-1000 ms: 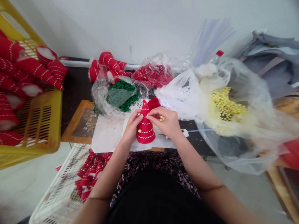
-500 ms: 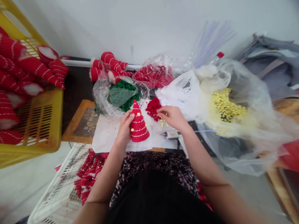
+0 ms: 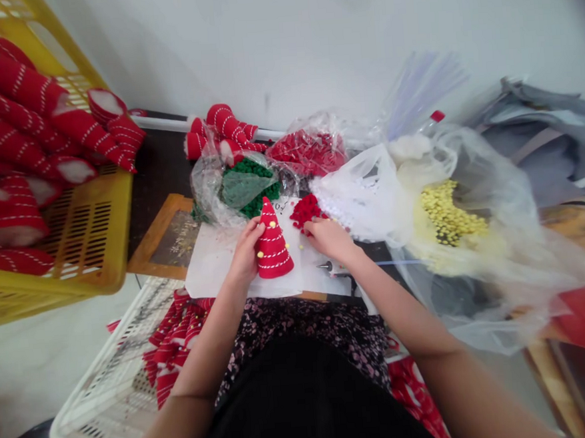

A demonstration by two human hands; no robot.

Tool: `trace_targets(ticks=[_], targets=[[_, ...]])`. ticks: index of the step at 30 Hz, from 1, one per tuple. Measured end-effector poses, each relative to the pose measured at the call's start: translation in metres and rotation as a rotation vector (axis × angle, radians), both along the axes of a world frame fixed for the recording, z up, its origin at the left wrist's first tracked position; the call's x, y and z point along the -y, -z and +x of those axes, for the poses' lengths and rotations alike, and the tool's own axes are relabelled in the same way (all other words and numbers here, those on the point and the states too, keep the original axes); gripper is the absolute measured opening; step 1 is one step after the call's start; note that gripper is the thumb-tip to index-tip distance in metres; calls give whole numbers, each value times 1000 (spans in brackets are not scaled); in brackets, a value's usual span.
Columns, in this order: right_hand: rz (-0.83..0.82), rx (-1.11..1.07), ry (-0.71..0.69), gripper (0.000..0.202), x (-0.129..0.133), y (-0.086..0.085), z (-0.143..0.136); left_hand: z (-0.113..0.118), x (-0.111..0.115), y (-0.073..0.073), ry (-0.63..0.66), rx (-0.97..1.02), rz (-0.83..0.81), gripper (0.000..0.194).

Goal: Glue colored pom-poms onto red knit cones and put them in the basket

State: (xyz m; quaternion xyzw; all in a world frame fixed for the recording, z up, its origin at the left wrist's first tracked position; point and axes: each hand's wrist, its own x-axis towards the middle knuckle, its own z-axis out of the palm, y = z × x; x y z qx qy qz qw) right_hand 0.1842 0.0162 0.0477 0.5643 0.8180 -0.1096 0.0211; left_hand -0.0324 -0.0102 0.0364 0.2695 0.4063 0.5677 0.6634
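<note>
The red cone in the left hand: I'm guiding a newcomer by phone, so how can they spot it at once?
Find the yellow crate of stuffed red pieces at the picture's left, then look right to the white paper. Over the paper, the left hand holds a red cone banded with white stitching. Small yellow balls dot its side and, unlike the crated pieces, it is held.

Pale wall [image 3: 310, 37], light floor [image 3: 17, 371].
</note>
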Motion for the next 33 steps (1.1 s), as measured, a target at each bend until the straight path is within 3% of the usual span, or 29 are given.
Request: trace_targets(ticks=[8,13,18,25,33], targets=[[14,-154,76,27,-1,-8,14,5,0,0,21,8,17,41],[61,-677,260,16,-2,-12,25,8,-1,5,57,6,25,41],[80,-1069,128,9,19,-30,5,15,1,6,87,-44,65,38],[276,-921,-161,14,43,-47,-30,23,2,5,85,-111,146,33],[326,-803,-134,13,45,-42,-35,25,2,2,74,-118,142,32]])
